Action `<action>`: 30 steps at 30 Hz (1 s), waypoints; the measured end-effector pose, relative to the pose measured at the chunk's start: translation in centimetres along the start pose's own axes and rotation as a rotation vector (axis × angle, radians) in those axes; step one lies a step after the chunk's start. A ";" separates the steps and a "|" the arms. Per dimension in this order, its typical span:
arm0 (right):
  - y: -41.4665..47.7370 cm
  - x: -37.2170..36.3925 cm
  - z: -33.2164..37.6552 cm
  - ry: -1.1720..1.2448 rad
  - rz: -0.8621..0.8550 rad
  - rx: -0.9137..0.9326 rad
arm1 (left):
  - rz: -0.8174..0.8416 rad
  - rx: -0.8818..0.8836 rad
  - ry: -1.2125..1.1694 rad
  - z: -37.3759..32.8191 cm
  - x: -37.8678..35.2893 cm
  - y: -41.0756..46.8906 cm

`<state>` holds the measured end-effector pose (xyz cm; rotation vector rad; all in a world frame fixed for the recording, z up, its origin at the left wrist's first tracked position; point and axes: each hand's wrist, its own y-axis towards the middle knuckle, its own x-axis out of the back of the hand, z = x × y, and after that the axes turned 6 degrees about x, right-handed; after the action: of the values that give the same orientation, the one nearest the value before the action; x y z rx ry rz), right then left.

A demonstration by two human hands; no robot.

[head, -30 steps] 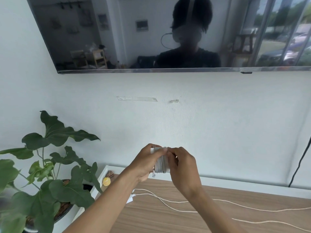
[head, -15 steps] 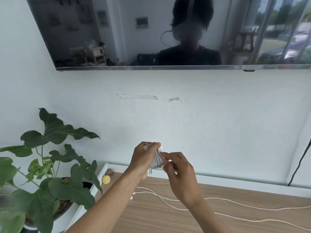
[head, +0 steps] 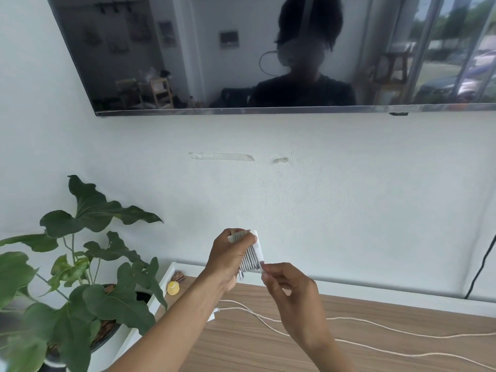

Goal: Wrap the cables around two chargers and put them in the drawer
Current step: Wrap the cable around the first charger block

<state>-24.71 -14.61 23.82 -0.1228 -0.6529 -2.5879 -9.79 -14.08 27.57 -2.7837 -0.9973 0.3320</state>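
Head view shows the first charger (head: pixel 256 248) raised in front of the wall, well above the wooden tabletop (head: pixel 268 350), with its cable (head: pixel 249 260) wound around it in tight grey turns. My left hand (head: pixel 228 260) is closed around the block, thumb laid across the top of the coil. My right hand (head: pixel 292 294) sits just below and beside it, thumb and forefinger pinched shut on the loose cable end at the coil's lower corner; the other fingers are curled loosely and touch nothing I can make out. I judge the winding nearly done, with only the tail left to tuck. The risk is that tail: if I let it go before it is wedged under a turn, the springy coil will likely slacken and unwind. Pulling too hard could kink the cable near its plug. Farther down, the second charger (head: pixel 213 315) lies on the tabletop, mostly hidden behind my left forearm, its white cable (head: pixel 375 324) trailing loose across the wood toward the right edge, not yet wrapped. A potted plant (head: pixel 88 277) stands at the left. No drawer is visible, so I cannot tell where these will go.
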 end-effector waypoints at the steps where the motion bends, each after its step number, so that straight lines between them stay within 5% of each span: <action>1: -0.1 -0.1 0.0 -0.022 -0.034 0.016 | 0.005 0.005 -0.015 0.1 -0.2 -0.2; 11: 0.8 -0.7 -1.7 -0.153 -0.296 0.308 | 0.002 0.192 -0.313 0.8 -2.2 -1.0; 21: 2.1 -0.9 -0.7 0.109 -0.329 0.118 | 0.027 0.241 -0.356 -0.1 -2.5 -0.9; 30: 1.5 -0.5 -1.3 0.000 -0.281 0.121 | -0.041 0.075 -0.285 0.3 -2.8 -0.5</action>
<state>-23.54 -16.20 23.28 0.0087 -0.8801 -2.8044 -12.29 -15.43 27.78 -2.6940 -1.0725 0.7605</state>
